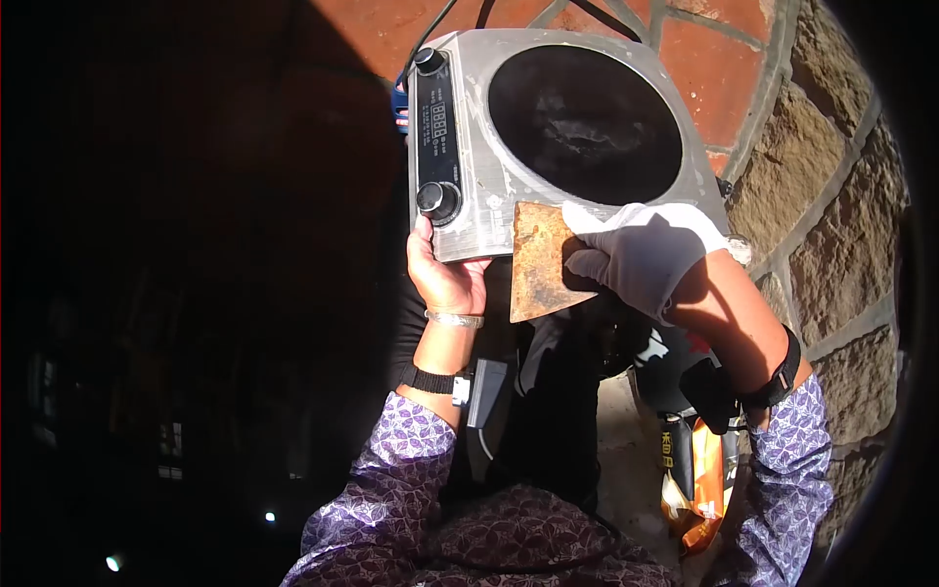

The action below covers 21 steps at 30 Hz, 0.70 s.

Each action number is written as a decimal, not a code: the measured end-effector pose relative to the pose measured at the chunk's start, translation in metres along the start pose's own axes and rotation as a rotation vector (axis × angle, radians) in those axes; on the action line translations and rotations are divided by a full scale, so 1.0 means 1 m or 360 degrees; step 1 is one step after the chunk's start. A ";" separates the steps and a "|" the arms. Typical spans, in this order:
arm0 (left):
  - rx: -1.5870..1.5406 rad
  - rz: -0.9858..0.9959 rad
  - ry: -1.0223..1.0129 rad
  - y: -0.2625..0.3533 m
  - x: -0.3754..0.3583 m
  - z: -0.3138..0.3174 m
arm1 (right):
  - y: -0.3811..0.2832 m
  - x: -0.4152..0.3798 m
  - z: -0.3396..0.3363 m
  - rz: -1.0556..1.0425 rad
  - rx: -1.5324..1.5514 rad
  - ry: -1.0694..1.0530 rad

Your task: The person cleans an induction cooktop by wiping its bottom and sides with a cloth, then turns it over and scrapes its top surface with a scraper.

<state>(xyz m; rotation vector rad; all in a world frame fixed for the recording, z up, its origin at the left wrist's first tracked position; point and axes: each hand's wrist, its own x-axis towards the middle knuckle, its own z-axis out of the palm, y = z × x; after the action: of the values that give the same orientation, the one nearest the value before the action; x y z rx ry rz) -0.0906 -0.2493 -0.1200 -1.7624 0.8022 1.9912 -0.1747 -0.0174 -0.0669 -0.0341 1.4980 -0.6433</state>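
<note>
A silver induction cooker (504, 230) with a round black glass plate (584, 124) is tilted up in front of me, whitish smears on its surface. My left hand (448, 278) is bare and holds its near left corner, thumb beside the lower knob (437, 202) and fingers under the edge. In a white glove, my right hand (646, 252) is closed on a rusty scraper (540, 264) with a wide flat blade. The blade lies at the cooker's near edge; its handle is hidden in the glove.
Red tiles (709, 78) lie beyond the cooker, and a rough stone surface (831, 186) runs along the right. An orange and black packet (706, 479) sits below my right forearm. Black cables (602, 18) pass behind the cooker. Deep shadow covers the left side.
</note>
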 end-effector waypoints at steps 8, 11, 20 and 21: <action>0.0045 0.0018 -0.0009 -0.003 0.008 -0.008 | -0.020 0.006 -0.010 -0.0112 -0.0243 0.0069; 0.0021 0.0028 0.0001 -0.004 0.010 -0.007 | -0.022 0.004 -0.016 -0.0092 -0.0304 0.0067; -0.0073 0.0080 0.0093 -0.005 0.008 0.000 | -0.020 0.003 -0.016 0.0063 -0.0315 0.0175; -0.0082 0.0074 0.0067 -0.004 0.006 0.003 | -0.020 0.003 -0.019 0.0062 -0.0308 0.0180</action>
<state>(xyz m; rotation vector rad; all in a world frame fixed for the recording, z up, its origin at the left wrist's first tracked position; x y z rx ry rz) -0.0912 -0.2449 -0.1263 -1.8364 0.8194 2.0274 -0.2000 -0.0280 -0.0634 -0.1188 1.6627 -0.4737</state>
